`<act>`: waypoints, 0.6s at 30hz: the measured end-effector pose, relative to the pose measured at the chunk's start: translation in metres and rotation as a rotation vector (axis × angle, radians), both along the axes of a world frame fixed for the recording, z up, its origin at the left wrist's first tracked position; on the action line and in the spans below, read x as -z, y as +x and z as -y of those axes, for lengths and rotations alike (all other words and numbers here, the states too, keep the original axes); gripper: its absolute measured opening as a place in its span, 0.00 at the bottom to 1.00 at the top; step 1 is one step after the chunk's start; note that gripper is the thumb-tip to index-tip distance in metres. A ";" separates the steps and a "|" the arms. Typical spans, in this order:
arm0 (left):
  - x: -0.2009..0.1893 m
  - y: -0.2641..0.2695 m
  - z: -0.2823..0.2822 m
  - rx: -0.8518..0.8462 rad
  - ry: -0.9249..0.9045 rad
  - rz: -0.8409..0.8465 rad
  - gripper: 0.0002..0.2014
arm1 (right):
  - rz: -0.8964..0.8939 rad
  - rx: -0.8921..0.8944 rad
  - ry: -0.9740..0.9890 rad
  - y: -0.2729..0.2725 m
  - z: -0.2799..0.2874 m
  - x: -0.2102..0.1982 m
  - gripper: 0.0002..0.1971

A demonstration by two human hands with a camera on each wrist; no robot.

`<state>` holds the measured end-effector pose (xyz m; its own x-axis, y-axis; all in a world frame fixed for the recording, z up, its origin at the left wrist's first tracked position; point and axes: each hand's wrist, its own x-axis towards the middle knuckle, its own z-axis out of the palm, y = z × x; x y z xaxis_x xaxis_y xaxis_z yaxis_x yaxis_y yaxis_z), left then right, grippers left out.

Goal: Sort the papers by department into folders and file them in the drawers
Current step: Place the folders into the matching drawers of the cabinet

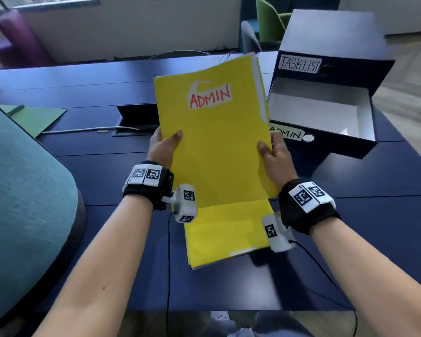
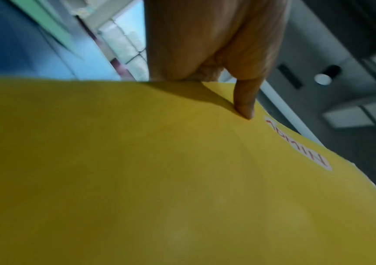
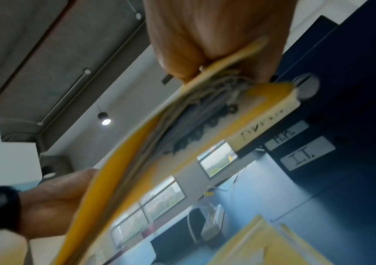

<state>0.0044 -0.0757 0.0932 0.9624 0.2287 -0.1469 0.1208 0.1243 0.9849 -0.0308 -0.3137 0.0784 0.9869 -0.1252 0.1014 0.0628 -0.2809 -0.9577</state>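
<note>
A yellow folder [image 1: 216,132] labelled ADMIN in red is held up above the dark blue table. My left hand [image 1: 164,144] grips its left edge, thumb on the cover [image 2: 182,179]. My right hand [image 1: 272,152] pinches its right edge, thumb on the front. Several white sheets [image 3: 151,141] sit inside the folder [image 3: 105,179]. Right of the folder, the drawer [image 1: 321,110] labelled ADMIN is pulled out, white inside with nothing in it. Another yellow folder [image 1: 229,234] lies flat on the table below the held one.
The dark blue drawer box [image 1: 336,40] stands at the table's back right, its top drawer marked TASKLIST; drawers marked H.R. and I.T. [image 3: 307,154] sit lower. A green folder [image 1: 34,117] lies far left. A teal chair back [image 1: 22,190] is at left. An open cable hatch [image 1: 136,122] is mid-table.
</note>
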 end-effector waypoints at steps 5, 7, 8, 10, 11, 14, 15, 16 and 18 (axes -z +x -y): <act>-0.028 0.012 0.053 0.273 0.095 0.058 0.13 | 0.011 0.201 0.091 0.001 0.043 -0.022 0.01; -0.029 0.014 0.072 0.374 0.092 0.034 0.16 | 0.004 0.296 0.101 0.002 0.063 -0.030 0.01; -0.029 0.016 0.080 0.415 0.100 0.016 0.18 | -0.010 0.331 0.099 0.003 0.074 -0.033 0.01; -0.029 0.018 0.095 0.494 0.109 -0.032 0.19 | -0.053 0.375 0.073 0.005 0.093 -0.037 0.06; -0.030 0.020 0.102 0.538 0.093 -0.066 0.19 | -0.084 0.394 0.060 0.006 0.102 -0.037 0.07; -0.032 0.018 0.119 0.674 0.106 -0.186 0.18 | -0.185 0.462 0.021 0.006 0.125 -0.038 0.11; -0.032 0.016 0.123 0.694 0.088 -0.222 0.15 | -0.230 0.475 0.021 0.006 0.131 -0.040 0.11; -0.033 0.016 0.128 0.708 0.070 -0.233 0.11 | -0.276 0.475 0.021 0.005 0.136 -0.043 0.11; -0.034 0.022 0.136 0.698 0.090 -0.225 0.05 | -0.372 0.457 0.023 0.008 0.146 -0.047 0.13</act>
<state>0.0267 -0.2121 0.1269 0.8373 -0.4052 -0.3672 0.3424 -0.1351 0.9298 -0.0230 -0.4602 0.1257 0.8009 -0.5445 -0.2489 -0.4012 -0.1794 -0.8983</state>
